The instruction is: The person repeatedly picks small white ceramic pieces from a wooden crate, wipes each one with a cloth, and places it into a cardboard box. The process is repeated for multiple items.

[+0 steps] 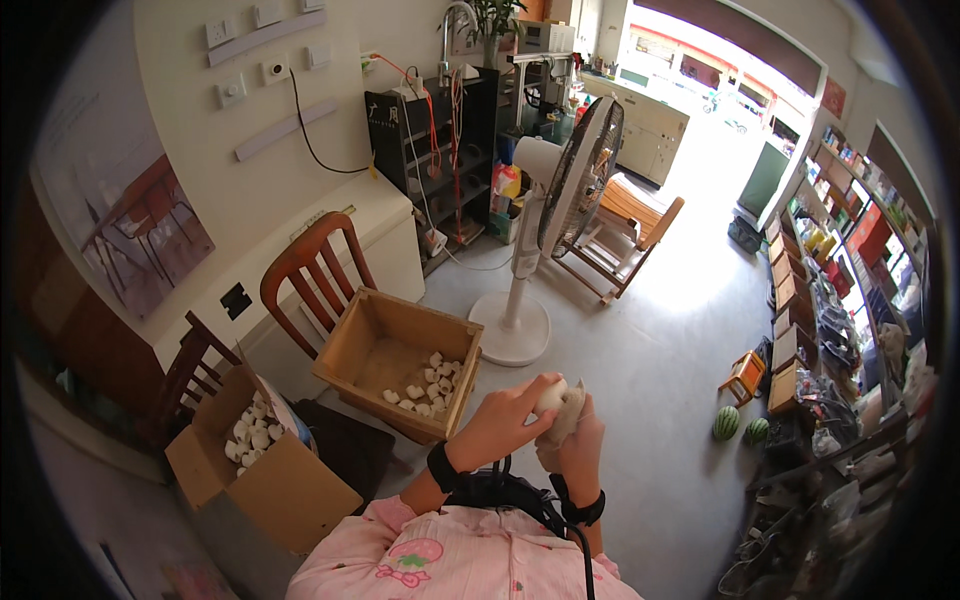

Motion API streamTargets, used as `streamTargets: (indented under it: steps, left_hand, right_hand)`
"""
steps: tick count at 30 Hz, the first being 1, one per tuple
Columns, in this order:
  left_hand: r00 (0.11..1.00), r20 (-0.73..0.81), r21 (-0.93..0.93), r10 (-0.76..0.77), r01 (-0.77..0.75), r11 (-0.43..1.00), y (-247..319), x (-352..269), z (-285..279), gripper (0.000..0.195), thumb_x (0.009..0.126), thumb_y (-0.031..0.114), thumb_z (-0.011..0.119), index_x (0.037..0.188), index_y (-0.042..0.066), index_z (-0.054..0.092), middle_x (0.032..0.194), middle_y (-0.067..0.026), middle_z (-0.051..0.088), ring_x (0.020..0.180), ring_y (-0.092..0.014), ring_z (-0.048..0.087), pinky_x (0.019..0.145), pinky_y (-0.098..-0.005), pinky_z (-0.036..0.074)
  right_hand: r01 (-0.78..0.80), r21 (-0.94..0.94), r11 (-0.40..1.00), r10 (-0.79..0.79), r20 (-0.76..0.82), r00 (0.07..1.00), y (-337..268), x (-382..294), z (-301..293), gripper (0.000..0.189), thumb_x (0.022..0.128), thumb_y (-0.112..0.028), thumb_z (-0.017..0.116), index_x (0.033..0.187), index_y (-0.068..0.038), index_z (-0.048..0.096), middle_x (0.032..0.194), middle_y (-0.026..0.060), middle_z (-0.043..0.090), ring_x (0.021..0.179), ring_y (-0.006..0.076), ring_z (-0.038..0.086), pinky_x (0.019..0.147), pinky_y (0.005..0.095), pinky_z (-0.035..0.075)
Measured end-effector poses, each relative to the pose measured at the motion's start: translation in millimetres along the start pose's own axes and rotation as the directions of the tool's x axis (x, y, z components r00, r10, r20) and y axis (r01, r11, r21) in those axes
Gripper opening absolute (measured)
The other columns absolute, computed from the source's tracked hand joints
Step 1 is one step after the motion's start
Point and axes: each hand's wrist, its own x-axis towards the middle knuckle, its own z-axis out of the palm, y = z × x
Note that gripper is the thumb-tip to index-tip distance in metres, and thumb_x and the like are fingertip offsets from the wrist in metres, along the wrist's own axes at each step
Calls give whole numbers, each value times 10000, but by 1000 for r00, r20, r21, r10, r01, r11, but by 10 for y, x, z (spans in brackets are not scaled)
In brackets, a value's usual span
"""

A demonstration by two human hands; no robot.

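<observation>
My left hand grips a white plastic pipe elbow between thumb and fingers. A greyish-beige cloth is bunched in my right hand, pressed against the side of the elbow. Both hands are held close together in front of my body. To the left, a wooden box rests on a wooden chair and holds several white pipe elbows toward its right side. Farther left stands an open cardboard box with a heap of similar white fittings inside.
Beyond the wooden box is a white standing fan. The wooden chair has a slatted back. A folding wooden chair stands behind the fan. At right are a small stool, two watermelons and crowded shelves.
</observation>
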Motion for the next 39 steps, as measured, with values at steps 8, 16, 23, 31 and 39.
streamTargets:
  steps: [8, 16, 23, 31, 39]
  left_hand:
    - [989, -82, -33, 120, -123, 992, 7, -41, -7, 406, 802, 150, 532, 1194, 84, 447, 878, -140, 510, 596, -291, 517, 576, -330, 446]
    - [975, -179, -84, -134, 120, 989, -34, -144, 28, 449, 779, 239, 628, 1161, 73, 459, 681, -93, 521, 546, -220, 509, 502, -305, 414]
    - [994, -106, -116, -37, 25, 993, 15, -99, -36, 455, 714, 176, 695, 1121, 86, 513, 766, -92, 517, 618, -202, 512, 563, -295, 428]
    - [992, -75, -74, 100, -105, 992, -20, -160, -58, 447, 682, 50, 689, 1108, 97, 561, 870, -66, 494, 726, -196, 511, 653, -277, 441]
    - [999, -33, -26, -15, 15, 1000, -14, -199, -32, 530, 691, 101, 700, 1174, 99, 479, 979, -90, 537, 740, -208, 535, 625, -288, 444]
  right_hand:
    - [-187, 172, 967, 146, 228, 963, -39, 8, -8, 318, 809, -40, 508, 1119, 28, 510, 922, 77, 619, 844, 127, 572, 721, 260, 460]
    - [-135, 162, 978, 100, 208, 973, -25, 26, 0, 292, 779, -34, 548, 1064, 26, 535, 861, 84, 616, 787, 115, 561, 682, 260, 457]
    - [-99, 331, 938, 59, 130, 990, -73, 61, 43, 204, 782, 9, 525, 984, 26, 546, 797, 60, 614, 704, 102, 562, 618, 256, 466]
    - [-302, 430, 851, 176, 308, 935, -66, 43, -26, 194, 810, -29, 533, 999, 13, 542, 897, 8, 586, 777, 81, 534, 665, 227, 459]
    - [-171, 248, 953, 162, 58, 985, 37, 11, -56, 156, 764, 2, 537, 918, 22, 536, 760, 52, 613, 694, 89, 542, 621, 252, 458]
